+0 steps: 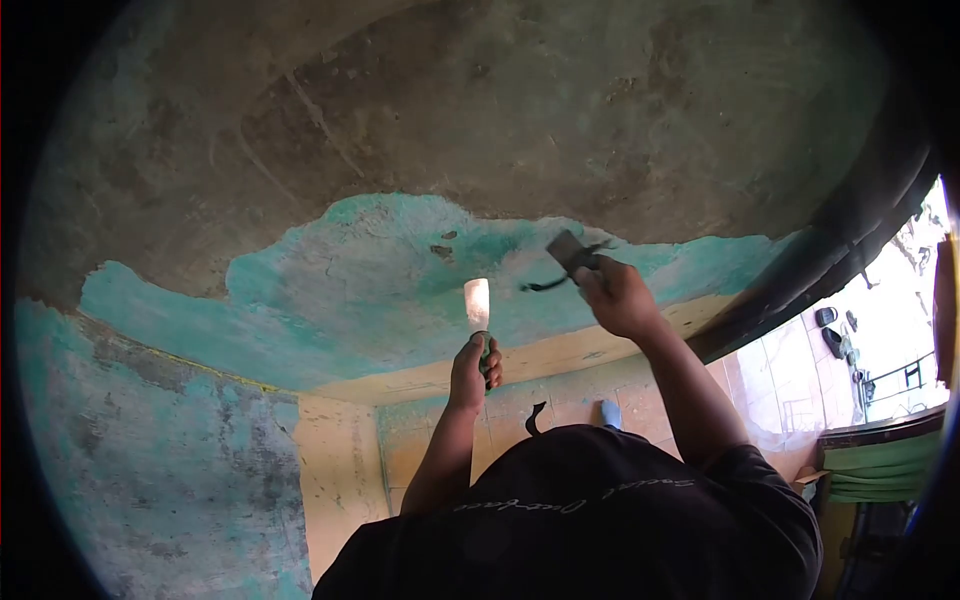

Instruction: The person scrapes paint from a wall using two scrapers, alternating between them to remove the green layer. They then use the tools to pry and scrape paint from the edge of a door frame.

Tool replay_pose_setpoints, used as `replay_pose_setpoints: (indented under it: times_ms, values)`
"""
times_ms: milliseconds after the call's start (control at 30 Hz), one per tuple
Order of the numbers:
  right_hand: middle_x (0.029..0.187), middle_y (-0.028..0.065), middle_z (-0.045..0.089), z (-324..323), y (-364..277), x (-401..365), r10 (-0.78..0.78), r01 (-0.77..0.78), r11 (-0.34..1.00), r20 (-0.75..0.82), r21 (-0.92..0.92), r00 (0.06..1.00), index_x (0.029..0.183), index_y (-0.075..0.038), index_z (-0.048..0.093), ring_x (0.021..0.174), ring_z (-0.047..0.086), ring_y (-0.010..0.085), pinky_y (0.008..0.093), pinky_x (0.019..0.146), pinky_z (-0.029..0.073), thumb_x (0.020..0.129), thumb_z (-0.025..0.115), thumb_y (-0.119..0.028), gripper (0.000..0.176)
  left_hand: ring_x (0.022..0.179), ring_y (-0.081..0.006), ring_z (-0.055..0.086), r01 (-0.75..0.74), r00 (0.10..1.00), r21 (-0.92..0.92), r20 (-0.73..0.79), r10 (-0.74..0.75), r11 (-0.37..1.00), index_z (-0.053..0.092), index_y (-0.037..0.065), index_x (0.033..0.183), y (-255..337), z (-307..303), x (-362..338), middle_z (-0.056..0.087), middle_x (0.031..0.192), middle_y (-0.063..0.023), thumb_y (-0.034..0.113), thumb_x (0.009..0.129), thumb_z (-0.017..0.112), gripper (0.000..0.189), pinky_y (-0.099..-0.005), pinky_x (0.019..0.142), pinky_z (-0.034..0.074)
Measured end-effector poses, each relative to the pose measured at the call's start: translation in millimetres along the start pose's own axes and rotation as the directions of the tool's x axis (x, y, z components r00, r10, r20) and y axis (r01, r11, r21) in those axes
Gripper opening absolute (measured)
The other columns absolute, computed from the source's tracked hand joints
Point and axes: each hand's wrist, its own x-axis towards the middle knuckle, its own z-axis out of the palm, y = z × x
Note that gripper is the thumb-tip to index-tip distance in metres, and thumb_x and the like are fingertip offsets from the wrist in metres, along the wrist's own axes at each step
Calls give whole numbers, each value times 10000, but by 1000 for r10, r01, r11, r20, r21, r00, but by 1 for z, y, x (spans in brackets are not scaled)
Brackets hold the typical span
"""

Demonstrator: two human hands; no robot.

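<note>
My left hand (468,372) is wrapped round the green handle of a putty knife (477,303), its blade pointing up and shining in the light. Higher and to the right, my right hand (622,298) grips a scraper (565,250) with a flat grey blade. Dark curled strips (546,287) stick out around that blade. Both tools are in front of a wall (370,250) with teal paint on its lower part and bare grey-brown plaster above. The scraper's blade overlaps the upper edge of the teal area in this view.
On the left stands a side wall (190,460) with patchy teal and grey paint. Below are floor tiles (570,405) and a blue object (610,413). To the right, a bright opening shows several shoes (832,342) outside, with a green cloth (880,470) nearby.
</note>
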Motion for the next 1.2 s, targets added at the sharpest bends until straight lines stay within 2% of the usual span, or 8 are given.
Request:
replay_pose_setpoints:
  times_ms: [133,233,567,667,833,933,1067,1200]
  values:
    - [691,230,581,-5,22,-3,12,-14,994,19,109,1000,820,38,556,637,590,348,398,609,452,873,544,-251,294,475,-61,386,9,1000,19,11,-9,1000,480,81,908,-1,2,1,425,640,36,391,928,440,313,-229,438,327]
    - [671,204,586,16,-20,19,-25,23,996,-18,-82,1000,827,41,562,630,598,321,396,608,455,876,537,-259,305,472,-61,384,13,1000,35,7,-14,999,480,81,908,-1,4,4,426,639,36,393,927,443,315,-227,439,326]
    - [716,184,607,57,68,-36,151,-136,950,-31,279,988,882,29,551,668,609,271,370,632,457,898,496,-290,325,474,-71,389,-6,1000,15,5,6,1000,475,75,917,-3,5,0,426,638,31,405,919,455,331,-231,443,326]
    - [670,82,568,68,46,-34,106,-105,884,23,456,994,893,3,543,611,539,143,317,592,447,919,471,-258,272,475,-73,390,4,1000,21,15,-5,1000,476,77,917,-4,2,-2,424,639,29,404,918,456,328,-232,444,326]
    - [626,30,511,74,-12,9,140,-112,820,-8,561,990,845,-1,518,528,483,100,295,489,405,940,438,-254,282,472,-73,389,-2,1000,36,29,1,999,479,80,909,-2,2,-5,422,637,31,397,922,451,318,-233,441,326]
    - [618,14,497,69,-6,-14,319,-330,616,156,715,935,831,-12,514,524,481,91,280,467,401,943,427,-267,292,468,-73,387,-13,1000,2,28,13,1000,479,82,905,-2,-1,-6,423,639,34,398,925,446,318,-230,442,326]
    - [640,-13,468,77,-20,-6,198,-159,785,0,599,980,827,-65,473,492,427,64,235,413,352,944,430,-274,243,464,-72,387,5,1000,24,8,-5,1000,479,83,904,-9,-11,-8,425,641,34,401,925,442,321,-228,445,330]
    - [643,-17,467,73,-37,2,244,-252,644,119,722,963,816,-60,490,528,453,69,242,437,371,941,438,-278,256,463,-70,388,-1,1000,47,15,0,999,479,80,902,-11,-13,-15,428,637,33,406,924,442,328,-232,438,332]
